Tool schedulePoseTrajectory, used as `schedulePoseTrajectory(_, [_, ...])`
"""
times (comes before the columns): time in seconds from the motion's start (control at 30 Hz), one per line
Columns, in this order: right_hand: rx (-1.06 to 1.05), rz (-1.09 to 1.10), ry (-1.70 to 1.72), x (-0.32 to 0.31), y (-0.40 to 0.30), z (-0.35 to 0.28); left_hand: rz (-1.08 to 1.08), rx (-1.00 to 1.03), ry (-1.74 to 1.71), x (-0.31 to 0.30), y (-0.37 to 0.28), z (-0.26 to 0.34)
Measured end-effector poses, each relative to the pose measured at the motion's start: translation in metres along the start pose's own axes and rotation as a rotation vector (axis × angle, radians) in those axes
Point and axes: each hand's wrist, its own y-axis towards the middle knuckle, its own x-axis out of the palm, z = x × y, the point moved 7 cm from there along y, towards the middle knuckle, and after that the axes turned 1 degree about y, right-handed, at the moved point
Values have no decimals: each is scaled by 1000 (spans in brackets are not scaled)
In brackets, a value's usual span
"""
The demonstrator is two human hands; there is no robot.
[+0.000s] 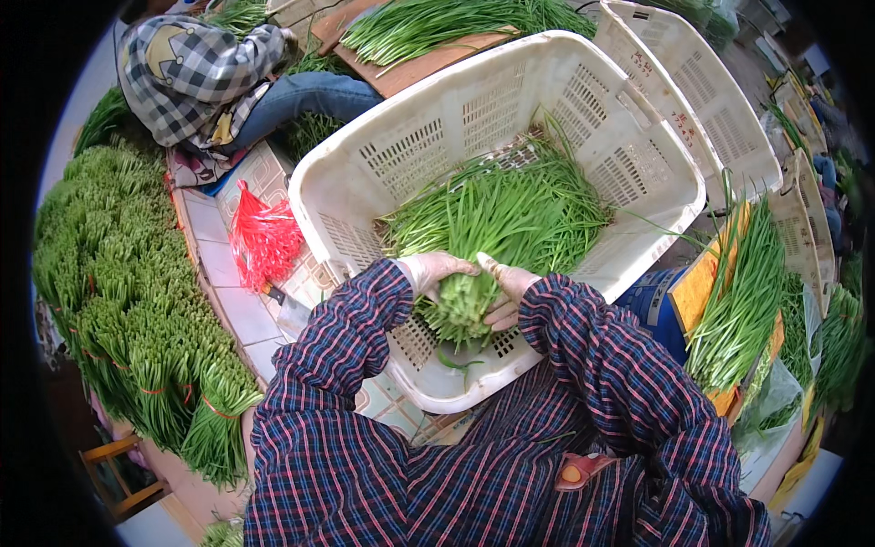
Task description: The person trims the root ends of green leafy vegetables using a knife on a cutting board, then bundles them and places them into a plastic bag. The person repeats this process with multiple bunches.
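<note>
A bunch of green Chinese chives (pixel 466 299) is held between my two hands inside a large white plastic crate (pixel 417 116), its pale cut ends towards me. My left hand (pixel 439 269), in a thin whitish glove, wraps the bunch's left side. On the right side my right hand (pixel 507 290), gloved too, rests against it with thumb raised and fingers curled under. More loose chives (pixel 540 205) lie beyond on the crate's slotted floor.
Left of the crate are pink-red plastic ties (pixel 263 236), a knife (pixel 275 294) and many tied chive bundles (pixel 130 273). A person in checked clothing (pixel 198 75) sits upper left. Chives lie on boards ahead (pixel 437 34) and right (pixel 738 301). Empty crates (pixel 724 102) stand upper right.
</note>
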Motion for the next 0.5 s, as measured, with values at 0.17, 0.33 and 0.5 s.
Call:
schedulePoseTrajectory(0.17, [-134, -139, 10, -3, 7, 4, -234, 101, -158, 31, 21, -4])
schedulePoseTrajectory(0.33, [-81, 55, 241, -39, 42, 23, -336, 308, -260, 45, 41, 10])
schedulePoseTrajectory(0.5, [-246, 238, -219, -90, 98, 20, -82, 195, -184, 28, 14, 27])
